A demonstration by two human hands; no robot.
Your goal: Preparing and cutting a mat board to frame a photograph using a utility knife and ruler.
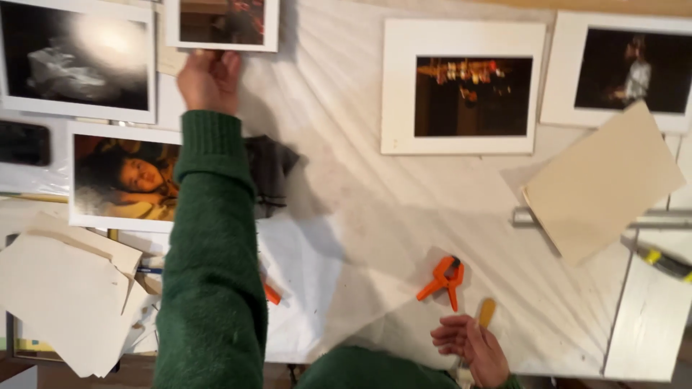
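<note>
A view from above of a desk [346, 216] covered in white, creased plastic sheeting, with a person in a green knitted sleeve [209, 259] working at it. The left hand [209, 78] reaches far across the desk and pinches the lower white border of a small photo print [222, 23] lying at the far edge, fingers closed on that border. The print looks like thin, light card: likely stiff enough to lift by one edge but easy to bend, crease or smudge, so the white border is the safest place to hold it, away from the picture area. The right hand [470, 347], near the person's body, is curled loosely around a slim wooden tool [485, 315] with a rounded tip. Just beyond it lies an orange spring clamp [443, 279]. Other prints with white borders lie around: a large dark one [78, 57] at the far left, a portrait print [124, 179] partly under the sleeve, a night-scene print [463, 88] in the middle, and another [626, 66] at the far right. A blank tan card [604, 181] rests tilted at the right, and a loose pile of cream paper sheets [68, 295] sits at the near left.
</note>
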